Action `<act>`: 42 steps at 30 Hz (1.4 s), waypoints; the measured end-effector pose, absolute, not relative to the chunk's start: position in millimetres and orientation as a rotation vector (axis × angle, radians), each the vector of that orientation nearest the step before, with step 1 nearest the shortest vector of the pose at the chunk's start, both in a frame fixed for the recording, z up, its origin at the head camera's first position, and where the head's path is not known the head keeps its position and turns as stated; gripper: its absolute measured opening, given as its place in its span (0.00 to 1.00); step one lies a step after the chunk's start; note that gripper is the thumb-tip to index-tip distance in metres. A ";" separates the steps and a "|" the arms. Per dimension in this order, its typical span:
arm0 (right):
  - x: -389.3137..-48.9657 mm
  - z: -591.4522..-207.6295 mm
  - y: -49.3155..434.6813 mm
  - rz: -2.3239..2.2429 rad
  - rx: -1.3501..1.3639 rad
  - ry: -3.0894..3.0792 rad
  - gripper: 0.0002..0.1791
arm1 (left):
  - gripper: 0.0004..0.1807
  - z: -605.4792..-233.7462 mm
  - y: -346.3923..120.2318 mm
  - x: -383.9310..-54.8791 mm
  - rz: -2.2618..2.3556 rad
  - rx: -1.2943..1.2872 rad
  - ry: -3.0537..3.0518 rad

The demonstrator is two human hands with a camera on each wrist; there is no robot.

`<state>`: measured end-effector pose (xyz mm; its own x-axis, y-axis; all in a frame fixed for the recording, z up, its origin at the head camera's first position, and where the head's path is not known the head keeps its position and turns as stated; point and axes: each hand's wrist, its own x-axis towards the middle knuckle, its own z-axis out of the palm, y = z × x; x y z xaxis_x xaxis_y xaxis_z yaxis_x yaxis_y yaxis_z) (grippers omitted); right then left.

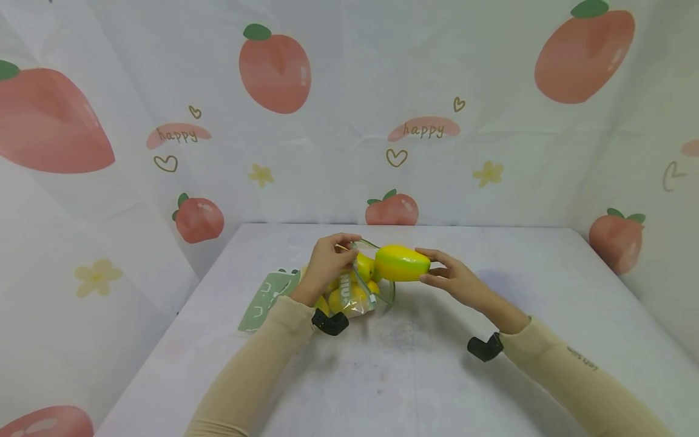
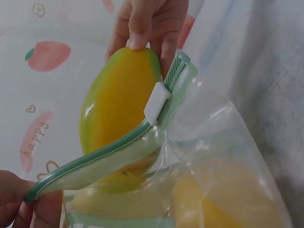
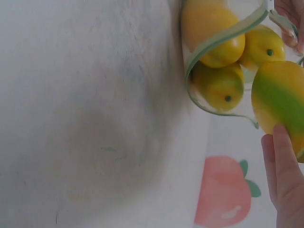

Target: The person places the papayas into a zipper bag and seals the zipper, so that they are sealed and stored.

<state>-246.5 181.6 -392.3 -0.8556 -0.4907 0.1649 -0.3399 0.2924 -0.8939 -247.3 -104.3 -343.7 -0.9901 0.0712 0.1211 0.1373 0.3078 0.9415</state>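
Observation:
My left hand (image 1: 330,258) pinches the green zip edge of a clear zip bag (image 2: 237,137), holding its mouth open. A white slider (image 2: 157,103) sits on that zip edge. Several yellow fruits (image 3: 220,88) with small green stem ends lie inside the bag. At the mouth, my right hand (image 1: 450,276) grips a smooth yellow-green mango (image 1: 402,263) by one end, thumb and fingers on its surface. In the left wrist view the mango's lower end shows behind the zip edge, above the bagged fruit. The left arm partly hides the bag in the head view.
A flat pale green piece (image 1: 267,297) with white markings lies left of the bagged fruit on the white table (image 1: 415,376). A white cloth (image 1: 338,164) printed with peaches hangs behind the table. Both wrists wear black cameras.

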 end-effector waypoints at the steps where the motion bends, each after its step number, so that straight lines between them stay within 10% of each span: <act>1: -245.9 -392.6 180.8 -1.612 -0.785 2.400 0.32 | 0.15 -344.0 -104.3 -247.4 -1.804 -0.202 -2.490; 42: -255.7 -398.2 121.7 -1.643 -0.713 2.453 0.26 | 0.15 -340.7 -98.5 -249.3 -1.761 -0.237 -2.502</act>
<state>-255.7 121.7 -398.2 -0.8849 -0.4340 0.1694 -0.3218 0.3065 -0.8958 -249.3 -98.5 -340.7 -0.9854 0.0838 0.1481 0.1677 0.3301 0.9289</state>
